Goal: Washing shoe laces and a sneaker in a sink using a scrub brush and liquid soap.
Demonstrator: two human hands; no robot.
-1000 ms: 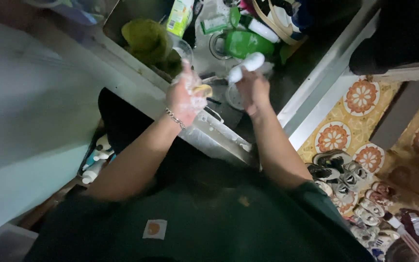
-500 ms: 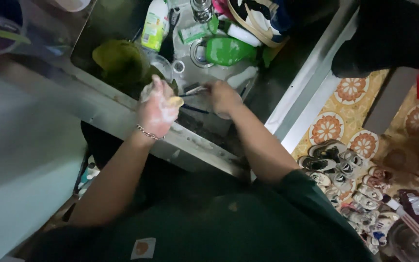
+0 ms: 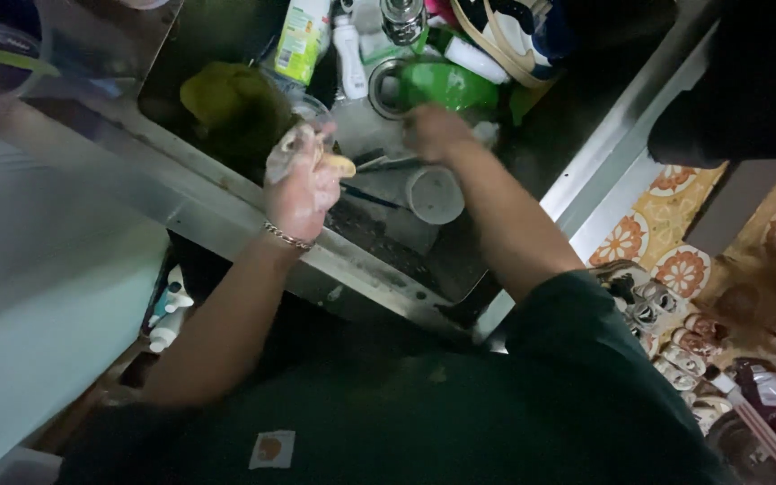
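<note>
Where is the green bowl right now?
In the head view, the green bowl sits at the far end of the sink, just beyond the right hand and beside a steel strainer ring.

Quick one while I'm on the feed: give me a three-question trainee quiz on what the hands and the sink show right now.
1. True or false: the left hand is soapy and holds a yellow sponge.
2. Which item lies in the sink just below the right hand? A) a round grey cup B) a frying pan C) a cutting board
3. Fill in: the bowl just beyond the right hand is coloured ____.

Key
1. True: foam covers the hand, and the sponge shows at its fingers.
2. A
3. green; whether the right hand grips anything is too blurred to tell.
</note>
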